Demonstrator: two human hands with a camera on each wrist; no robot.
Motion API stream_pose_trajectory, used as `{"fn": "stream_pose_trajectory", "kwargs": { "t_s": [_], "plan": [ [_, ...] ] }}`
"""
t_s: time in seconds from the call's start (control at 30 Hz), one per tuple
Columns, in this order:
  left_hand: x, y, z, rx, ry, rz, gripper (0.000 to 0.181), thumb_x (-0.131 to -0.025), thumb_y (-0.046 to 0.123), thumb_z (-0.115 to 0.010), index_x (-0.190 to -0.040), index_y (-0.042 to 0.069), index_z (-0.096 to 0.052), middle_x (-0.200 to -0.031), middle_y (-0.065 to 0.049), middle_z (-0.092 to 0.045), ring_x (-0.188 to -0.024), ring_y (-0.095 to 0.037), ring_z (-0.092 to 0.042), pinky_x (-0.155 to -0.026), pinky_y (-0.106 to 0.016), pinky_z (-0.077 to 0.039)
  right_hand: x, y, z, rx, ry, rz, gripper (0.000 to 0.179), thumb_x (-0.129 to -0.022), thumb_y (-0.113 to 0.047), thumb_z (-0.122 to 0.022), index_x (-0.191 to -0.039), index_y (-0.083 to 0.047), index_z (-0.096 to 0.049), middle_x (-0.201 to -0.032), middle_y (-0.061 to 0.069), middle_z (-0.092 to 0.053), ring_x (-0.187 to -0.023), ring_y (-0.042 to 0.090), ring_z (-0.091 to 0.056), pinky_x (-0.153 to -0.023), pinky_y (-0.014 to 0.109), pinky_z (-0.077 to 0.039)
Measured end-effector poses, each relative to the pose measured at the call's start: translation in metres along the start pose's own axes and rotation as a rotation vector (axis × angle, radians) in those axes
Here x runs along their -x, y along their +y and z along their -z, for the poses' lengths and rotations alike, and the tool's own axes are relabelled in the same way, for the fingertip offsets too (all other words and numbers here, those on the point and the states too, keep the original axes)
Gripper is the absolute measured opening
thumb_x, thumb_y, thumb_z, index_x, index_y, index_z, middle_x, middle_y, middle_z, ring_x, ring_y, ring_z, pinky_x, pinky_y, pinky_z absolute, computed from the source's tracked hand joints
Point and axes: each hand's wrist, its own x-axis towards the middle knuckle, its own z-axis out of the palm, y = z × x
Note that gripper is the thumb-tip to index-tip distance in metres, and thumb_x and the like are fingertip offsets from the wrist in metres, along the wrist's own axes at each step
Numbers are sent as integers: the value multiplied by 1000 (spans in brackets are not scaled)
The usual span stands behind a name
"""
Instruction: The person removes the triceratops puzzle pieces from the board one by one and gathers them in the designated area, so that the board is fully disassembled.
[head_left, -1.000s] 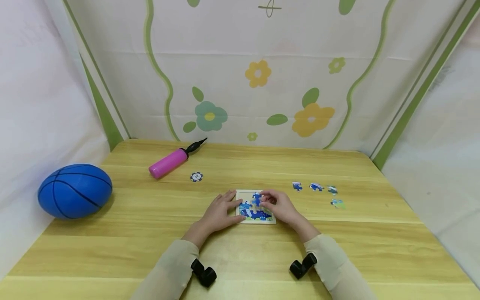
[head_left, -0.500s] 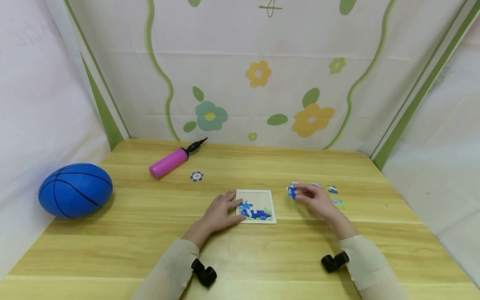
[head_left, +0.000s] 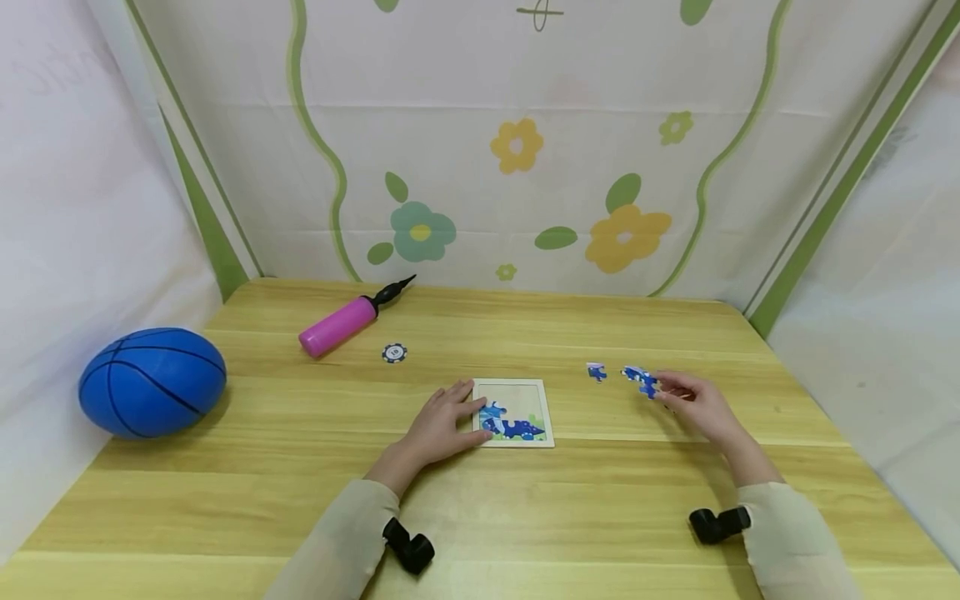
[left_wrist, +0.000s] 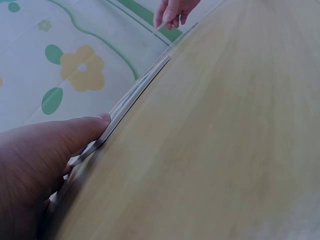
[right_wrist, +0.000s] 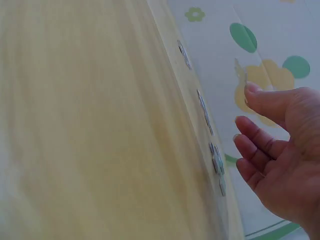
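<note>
My left hand point(head_left: 441, 423) rests at the left side of a square puzzle tray point(head_left: 549, 417), its fingers and thumb lying on the frame. In the left wrist view the thumb point(left_wrist: 85, 131) lies along the tray's rim. Blue and green pieces point(head_left: 513, 429) fill the tray's lower part; bare board shows above. My right hand point(head_left: 697, 406) pinches a blue jigsaw piece point(head_left: 649, 389) between thumb and forefinger, raised above the table in the right wrist view. Below it lie loose jigsaw pieces point(right_wrist: 205, 111). Another loose piece point(head_left: 596, 372) lies farther left. The right hand hides other pieces in the head view.
A pink hand pump point(head_left: 339, 327) with a black nozzle lies at the back left. Near it is a round poker chip point(head_left: 394, 352). A blue ball point(head_left: 152, 382) sits at the table's left edge. A flowered cloth point(head_left: 480, 192) hangs behind the wooden table point(head_left: 480, 525).
My right hand has lifted the blue piece from the tray and carried it rightward over the loose pieces. The left hand has stayed at the tray.
</note>
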Motion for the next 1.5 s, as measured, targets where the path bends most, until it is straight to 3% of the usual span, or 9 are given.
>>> {"fn": "stream_pose_trajectory", "kwargs": {
  "t_s": [0.4,0.63,1.03,1.23,1.5],
  "plan": [
    [-1,2,1,5,-5,-2,59,-79,48,-55,-124,10,-48,-137,-13,-26,-126,-24,-17,-100,-42,-11,0,23,-1,36,-36,12,34,-83,-13,-58,-111,6,-55,-92,17,-57,-75,17,-51,-62,24,-44],
    [-1,2,0,1,-6,3,59,-78,48,-55,-124,11,-48,-137,-12,-26,-127,-24,-17,-100,-41,-11,-1,30,-11,106,1,0,32,-82,-18,-60,-109,-1,-59,-88,11,-52,-76,20,-44,-63,32,-38],
    [0,1,0,3,-2,7,59,-78,48,-55,-124,11,-48,-137,-12,-26,-126,-25,-17,-100,-42,-11,-4,30,-11,129,-3,-44,35,-81,-16,-61,-111,2,-56,-103,21,-49,-95,35,-44,-78,49,-34],
    [0,1,0,0,5,9,59,-78,48,-56,-123,11,-49,-137,-12,-27,-126,-25,-17,-100,-42,-11,-5,28,-11,137,-10,-39,37,-81,-18,-62,-110,4,-56,-101,21,-50,-92,34,-45,-77,47,-35],
    [-1,2,1,5,-5,13,59,-78,47,-56,-124,11,-48,-137,-12,-26,-126,-25,-17,-100,-42,-11,-6,13,-2,116,-91,-68,44,-81,-15,-60,-119,6,-48,-93,15,-55,-82,24,-50,-68,34,-43]
  ]
}}
